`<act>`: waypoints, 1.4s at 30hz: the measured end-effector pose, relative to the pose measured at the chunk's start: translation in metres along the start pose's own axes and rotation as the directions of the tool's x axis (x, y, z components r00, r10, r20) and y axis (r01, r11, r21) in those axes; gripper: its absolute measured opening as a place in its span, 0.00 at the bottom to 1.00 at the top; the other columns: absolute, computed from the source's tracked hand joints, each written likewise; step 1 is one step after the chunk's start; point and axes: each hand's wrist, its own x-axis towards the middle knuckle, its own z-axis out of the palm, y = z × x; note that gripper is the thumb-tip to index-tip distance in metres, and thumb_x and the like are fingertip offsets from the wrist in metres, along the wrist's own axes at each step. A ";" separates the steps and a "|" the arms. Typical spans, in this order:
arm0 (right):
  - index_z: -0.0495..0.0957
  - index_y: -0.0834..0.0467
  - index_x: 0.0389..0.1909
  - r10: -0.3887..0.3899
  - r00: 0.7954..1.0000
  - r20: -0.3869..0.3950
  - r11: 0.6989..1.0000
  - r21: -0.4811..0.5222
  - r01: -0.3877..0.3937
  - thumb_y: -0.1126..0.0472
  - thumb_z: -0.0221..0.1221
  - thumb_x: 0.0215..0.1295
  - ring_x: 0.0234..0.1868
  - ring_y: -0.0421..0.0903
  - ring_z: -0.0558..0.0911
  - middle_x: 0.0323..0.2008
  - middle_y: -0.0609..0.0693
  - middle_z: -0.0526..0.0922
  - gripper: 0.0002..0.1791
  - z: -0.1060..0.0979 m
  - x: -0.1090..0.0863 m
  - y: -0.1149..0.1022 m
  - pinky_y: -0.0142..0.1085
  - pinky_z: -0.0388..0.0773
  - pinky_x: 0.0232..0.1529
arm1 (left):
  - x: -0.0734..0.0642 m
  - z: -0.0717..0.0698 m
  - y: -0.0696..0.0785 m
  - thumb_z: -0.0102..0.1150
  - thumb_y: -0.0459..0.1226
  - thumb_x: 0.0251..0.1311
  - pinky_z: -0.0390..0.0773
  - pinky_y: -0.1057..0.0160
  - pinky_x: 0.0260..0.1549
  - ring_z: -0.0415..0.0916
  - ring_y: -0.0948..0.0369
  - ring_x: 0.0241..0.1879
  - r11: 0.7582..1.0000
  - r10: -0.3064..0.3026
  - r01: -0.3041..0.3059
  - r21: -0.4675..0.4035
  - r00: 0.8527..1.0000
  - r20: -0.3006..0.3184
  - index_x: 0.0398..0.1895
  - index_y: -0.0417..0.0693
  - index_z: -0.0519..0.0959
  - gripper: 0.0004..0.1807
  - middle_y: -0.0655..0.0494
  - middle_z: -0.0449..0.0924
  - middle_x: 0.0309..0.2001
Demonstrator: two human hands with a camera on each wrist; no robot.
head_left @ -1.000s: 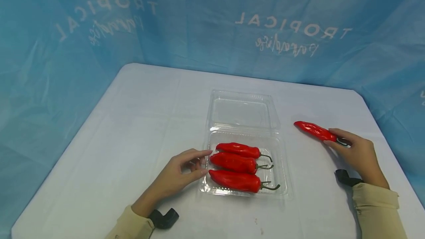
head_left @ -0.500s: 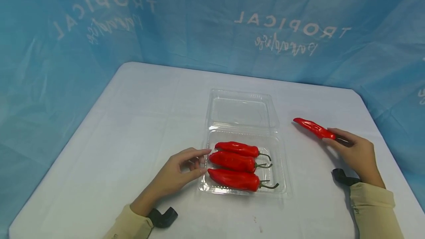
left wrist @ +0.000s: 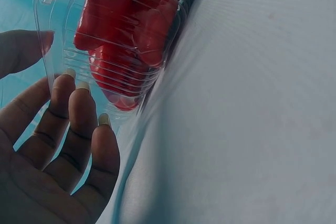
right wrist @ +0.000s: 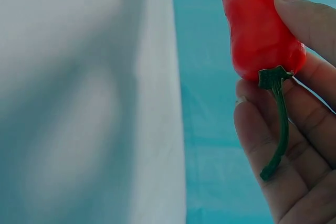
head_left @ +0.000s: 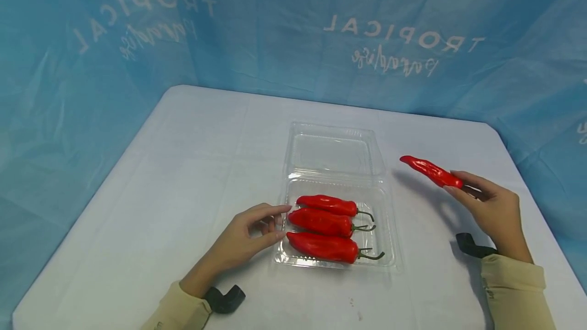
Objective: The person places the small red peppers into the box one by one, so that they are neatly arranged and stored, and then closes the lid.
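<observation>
Three red peppers with green stems lie side by side in the base of a clear plastic clamshell container, stems to the right. My left hand holds the container's left rim, thumb and index finger spread along it. In the left wrist view, the other fingertips sit close to the ribbed wall. To the right of the container, my right hand pinches another red pepper near its stem end, raised above the table, tip pointing left. Its green stem hangs in front of the fingers in the right wrist view.
The container's lid lies folded back behind its base. A white cloth covers the table. Blue printed curtains hang along the back and sides. Black wrist mounts stick out by both cuffs.
My right hand has lifted its pepper off the table and shifted it slightly left and away; its shadow has separated from it. My left hand stays at the container rim.
</observation>
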 end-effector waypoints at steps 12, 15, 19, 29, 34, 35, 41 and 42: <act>0.84 0.47 0.60 -0.217 0.974 -0.067 0.971 0.093 0.222 0.62 0.74 0.58 0.50 0.28 0.80 0.54 0.54 0.86 0.27 0.006 -0.015 -0.046 0.18 0.74 0.46 | -0.003 -0.002 0.001 0.69 0.36 0.63 0.82 0.63 0.43 0.77 0.59 0.40 1.000 0.011 -0.011 -0.001 1.000 -0.003 0.66 0.49 0.78 0.27 0.61 0.79 0.39; 0.84 0.47 0.60 -0.279 0.960 -0.034 0.953 0.115 0.281 0.64 0.74 0.58 0.51 0.29 0.80 0.53 0.54 0.86 0.28 0.012 -0.018 -0.057 0.18 0.74 0.48 | -0.004 -0.003 0.002 0.69 0.36 0.63 0.82 0.63 0.43 0.77 0.58 0.40 1.000 0.013 -0.013 -0.006 1.000 -0.003 0.66 0.49 0.78 0.26 0.61 0.79 0.39; 0.84 0.46 0.60 -0.337 0.942 0.009 0.936 0.115 0.334 0.65 0.75 0.57 0.51 0.27 0.80 0.53 0.51 0.86 0.29 0.020 -0.020 -0.067 0.18 0.73 0.49 | -0.005 -0.003 0.002 0.69 0.36 0.63 0.82 0.63 0.43 0.77 0.58 0.40 1.000 0.012 -0.012 -0.010 1.000 -0.002 0.66 0.48 0.78 0.27 0.61 0.79 0.39; 0.84 0.48 0.60 -0.407 0.913 0.032 0.908 0.123 0.401 0.69 0.76 0.54 0.50 0.27 0.81 0.53 0.50 0.86 0.31 0.028 -0.026 -0.082 0.20 0.74 0.50 | -0.005 -0.001 0.004 0.69 0.34 0.62 0.82 0.63 0.43 0.77 0.59 0.40 1.000 0.008 -0.008 -0.008 1.000 0.000 0.66 0.49 0.78 0.27 0.62 0.79 0.39; 0.84 0.47 0.60 -0.462 0.885 0.058 0.883 0.121 0.453 0.69 0.76 0.53 0.51 0.27 0.81 0.53 0.48 0.87 0.32 0.035 -0.031 -0.094 0.20 0.75 0.49 | -0.005 -0.002 0.004 0.69 0.34 0.62 0.82 0.63 0.43 0.77 0.59 0.40 1.000 0.008 -0.008 -0.007 1.000 -0.002 0.66 0.49 0.78 0.27 0.61 0.79 0.39; 0.84 0.48 0.60 -0.472 0.879 0.063 0.878 0.121 0.463 0.69 0.76 0.52 0.52 0.27 0.81 0.53 0.47 0.87 0.32 0.037 -0.031 -0.097 0.20 0.75 0.49 | -0.005 -0.002 0.004 0.69 0.34 0.62 0.82 0.63 0.43 0.77 0.59 0.39 1.000 0.008 -0.008 -0.005 1.000 -0.003 0.66 0.49 0.78 0.27 0.61 0.79 0.38; 0.84 0.48 0.60 -0.499 0.862 0.087 0.864 0.128 0.487 0.68 0.77 0.52 0.52 0.27 0.80 0.53 0.46 0.86 0.32 0.046 -0.034 -0.103 0.21 0.76 0.48 | -0.004 -0.001 0.004 0.69 0.35 0.62 0.82 0.63 0.43 0.77 0.59 0.39 1.000 0.004 -0.004 -0.008 1.000 -0.004 0.66 0.50 0.79 0.27 0.61 0.78 0.38; 0.84 0.48 0.60 -0.501 0.861 0.092 0.863 0.131 0.488 0.68 0.77 0.53 0.52 0.27 0.81 0.53 0.46 0.86 0.32 0.048 -0.035 -0.103 0.21 0.76 0.49 | -0.004 -0.001 0.004 0.69 0.35 0.62 0.82 0.63 0.43 0.77 0.59 0.39 1.000 0.003 -0.003 -0.008 1.000 -0.004 0.66 0.50 0.79 0.27 0.61 0.78 0.38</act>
